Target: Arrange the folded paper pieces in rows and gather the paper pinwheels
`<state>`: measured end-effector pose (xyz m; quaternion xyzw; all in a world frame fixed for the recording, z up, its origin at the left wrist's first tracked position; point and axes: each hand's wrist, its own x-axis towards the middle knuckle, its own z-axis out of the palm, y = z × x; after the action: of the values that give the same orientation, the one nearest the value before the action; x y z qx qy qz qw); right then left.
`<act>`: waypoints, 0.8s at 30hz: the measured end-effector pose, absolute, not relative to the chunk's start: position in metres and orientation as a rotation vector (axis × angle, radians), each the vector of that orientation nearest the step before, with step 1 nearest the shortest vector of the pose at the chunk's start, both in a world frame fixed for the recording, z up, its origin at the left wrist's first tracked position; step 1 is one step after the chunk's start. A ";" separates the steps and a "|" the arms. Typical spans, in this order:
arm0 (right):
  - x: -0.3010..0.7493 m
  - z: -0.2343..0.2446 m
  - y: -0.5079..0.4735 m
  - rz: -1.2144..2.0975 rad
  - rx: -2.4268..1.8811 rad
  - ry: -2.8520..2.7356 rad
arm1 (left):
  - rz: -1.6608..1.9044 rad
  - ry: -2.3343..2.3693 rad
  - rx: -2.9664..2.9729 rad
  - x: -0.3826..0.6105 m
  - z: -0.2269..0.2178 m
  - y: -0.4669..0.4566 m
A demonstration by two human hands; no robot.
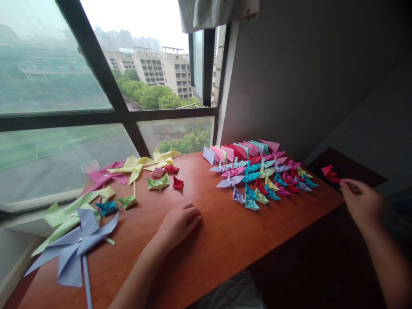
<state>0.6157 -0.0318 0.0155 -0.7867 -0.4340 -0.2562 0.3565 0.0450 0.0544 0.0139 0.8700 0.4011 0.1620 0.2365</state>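
My right hand (363,201) pinches a small red origami figure (330,173) between thumb and fingertips, in the air off the table's right end. Its exact fold is hard to make out. My left hand (179,224) rests on the wooden table (206,262) with its fingers curled in, and nothing shows in them. To its right stand rows of folded paper: paper planes (222,153) at the back, paper cranes (230,181) in the middle and small paper boats (251,202) in front. Left of them lie a red paper boat (178,183) and a green paper boat (157,183).
A blue-purple paper pinwheel (80,242) and a green pinwheel (69,216) lie at the table's left end. Yellow pinwheels (135,165) and a pink pinwheel (107,175) lie along the window (174,113). A grey wall (273,86) rises behind the rows.
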 end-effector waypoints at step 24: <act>0.666 -0.013 0.013 -0.152 -2.352 -1.117 | 0.435 1.127 2.384 0.045 0.012 0.057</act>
<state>0.6660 0.0131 -0.0131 -0.8699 -0.4132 -0.0561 0.2636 0.0446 0.0571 0.0124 0.8675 0.4103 0.1583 0.2325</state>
